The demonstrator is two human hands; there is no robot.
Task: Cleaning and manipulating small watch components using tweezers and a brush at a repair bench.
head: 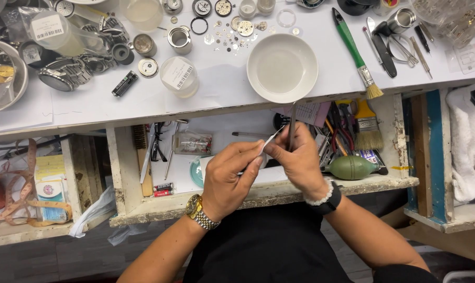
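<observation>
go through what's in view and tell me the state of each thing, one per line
Left hand: pinching a small white strip.
Right hand: gripping tweezers, upright.
Drawer: pulled open.
White bowl: upright, looks empty.
Green brush: lying flat.
Green blower: on its side in drawer.

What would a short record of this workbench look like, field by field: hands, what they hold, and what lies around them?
Left hand: pinches a thin white strip, gold watch on its wrist
Right hand: grips slim metal tweezers, held upright
Place: over an open drawer below the white table
On table: empty white bowl, green-handled brush, scattered small watch parts
In drawer: green rubber blower, brushes, small batteries
</observation>
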